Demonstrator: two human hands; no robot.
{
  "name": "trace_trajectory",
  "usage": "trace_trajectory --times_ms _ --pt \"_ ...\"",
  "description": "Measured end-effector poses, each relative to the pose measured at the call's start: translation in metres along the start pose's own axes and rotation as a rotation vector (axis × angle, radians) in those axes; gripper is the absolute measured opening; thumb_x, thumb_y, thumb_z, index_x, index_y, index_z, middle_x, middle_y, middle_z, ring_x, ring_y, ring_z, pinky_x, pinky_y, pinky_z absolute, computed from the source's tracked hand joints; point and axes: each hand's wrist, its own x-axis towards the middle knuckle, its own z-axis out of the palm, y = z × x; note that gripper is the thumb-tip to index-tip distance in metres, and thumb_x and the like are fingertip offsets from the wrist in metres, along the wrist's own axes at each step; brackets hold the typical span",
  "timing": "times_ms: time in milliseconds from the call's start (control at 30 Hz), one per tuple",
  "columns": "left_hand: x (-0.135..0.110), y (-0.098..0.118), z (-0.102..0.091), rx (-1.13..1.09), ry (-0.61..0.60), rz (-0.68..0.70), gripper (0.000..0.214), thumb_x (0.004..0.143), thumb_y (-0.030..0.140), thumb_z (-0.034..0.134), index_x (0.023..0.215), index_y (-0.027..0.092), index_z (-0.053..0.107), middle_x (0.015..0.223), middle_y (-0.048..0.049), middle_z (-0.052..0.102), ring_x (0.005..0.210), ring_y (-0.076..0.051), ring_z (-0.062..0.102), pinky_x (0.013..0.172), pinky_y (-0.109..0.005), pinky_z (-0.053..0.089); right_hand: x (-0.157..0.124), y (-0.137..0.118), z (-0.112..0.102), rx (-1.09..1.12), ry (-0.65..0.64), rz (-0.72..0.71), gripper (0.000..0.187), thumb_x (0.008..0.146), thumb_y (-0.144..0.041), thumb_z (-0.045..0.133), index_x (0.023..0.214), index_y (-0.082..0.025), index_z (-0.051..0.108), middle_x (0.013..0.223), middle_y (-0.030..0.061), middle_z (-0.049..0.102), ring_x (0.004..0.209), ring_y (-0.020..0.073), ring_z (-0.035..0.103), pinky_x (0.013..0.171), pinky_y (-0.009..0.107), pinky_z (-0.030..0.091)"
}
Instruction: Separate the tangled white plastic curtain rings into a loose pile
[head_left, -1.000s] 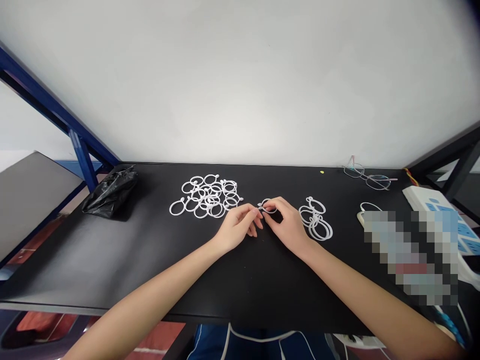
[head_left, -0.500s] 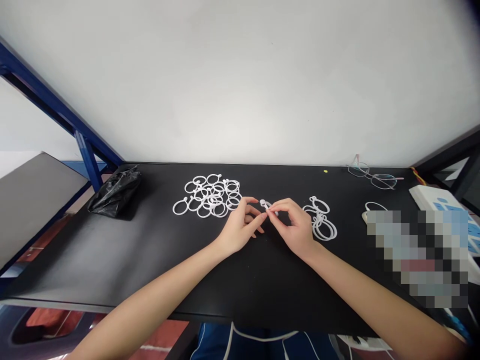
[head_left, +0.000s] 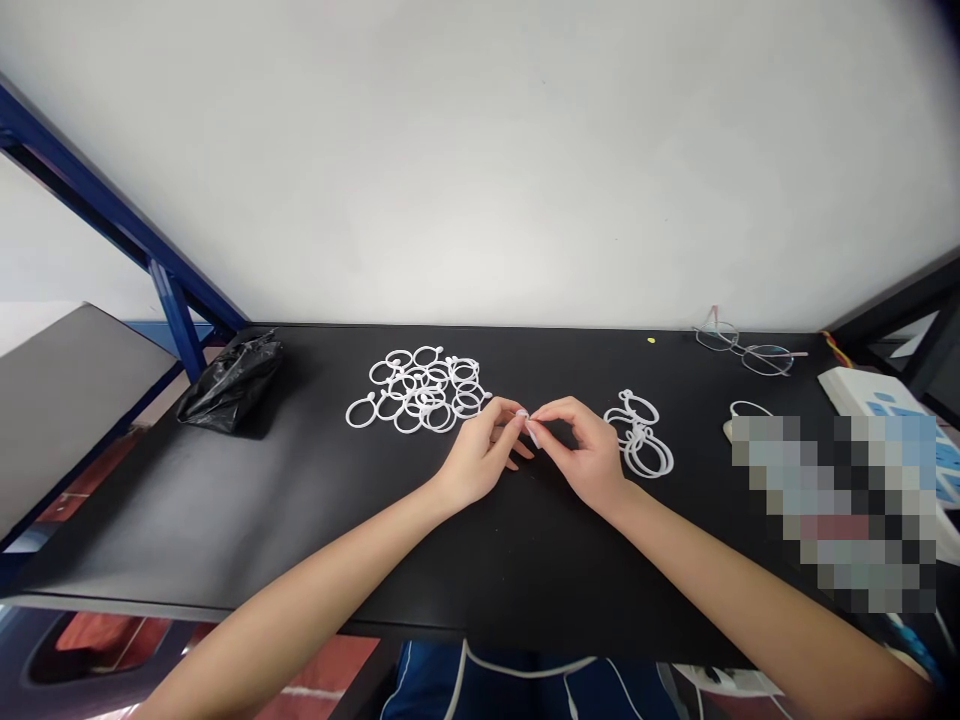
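My left hand (head_left: 480, 455) and my right hand (head_left: 587, 448) meet over the middle of the black table (head_left: 225, 520). Both pinch one small white plastic ring (head_left: 532, 428) between their fingertips, and most of it is hidden by the fingers. A loose pile of several white rings (head_left: 420, 390) lies just behind my left hand. A smaller group of white rings (head_left: 639, 438) lies just right of my right hand.
A crumpled black plastic bag (head_left: 232, 385) sits at the table's left back. Spectacles (head_left: 742, 350) lie at the back right by the wall, near a tiny yellow speck (head_left: 650, 341). A white and blue power strip (head_left: 892, 410) and a blurred patch fill the right side.
The ring was seen lying flat between my fingers a second ago; both hands have since closed tighter round it and it shows only as a small bit at the fingertips.
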Motion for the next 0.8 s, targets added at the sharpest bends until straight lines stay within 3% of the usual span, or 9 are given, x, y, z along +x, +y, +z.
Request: trace_trajectory --times_ms 333,633,800 --pt "-0.0016 0.0029 -0.0004 0.032 0.030 0.033 0.028 0.092 0.041 0.054 0.106 0.017 0.059 0.094 -0.0069 0.069 0.083 -0.016 0.070 0.062 -0.022 0.055 0.0016 0.0025 0.0013 0.017 -0.041 0.071 0.012 0.090 -0.026 0.061 0.103 -0.024 0.062 0.105 0.0059 0.062 0.076 0.0160 0.066 0.072 0.035 0.061" --pt "-0.0022 0.0033 -0.0009 0.038 0.062 0.089 0.020 0.093 0.033 0.054 0.104 0.018 0.048 0.097 -0.0066 0.069 0.085 -0.016 0.069 0.060 -0.021 0.050 0.0027 -0.0018 -0.0007 0.059 -0.117 0.068 0.014 0.093 -0.024 0.057 0.105 -0.024 0.064 0.102 0.0056 0.063 0.075 0.0155 0.066 0.070 0.033 0.061" --pt "-0.0036 0.0041 -0.0006 0.038 0.045 0.100 0.018 0.092 0.034 0.054 0.100 0.018 0.050 0.094 -0.0059 0.069 0.084 -0.016 0.069 0.060 -0.021 0.049 0.0029 -0.0020 -0.0009 0.070 -0.128 0.082 0.014 0.093 -0.027 0.057 0.105 -0.024 0.064 0.101 0.0058 0.064 0.075 0.0162 0.066 0.069 0.034 0.062"
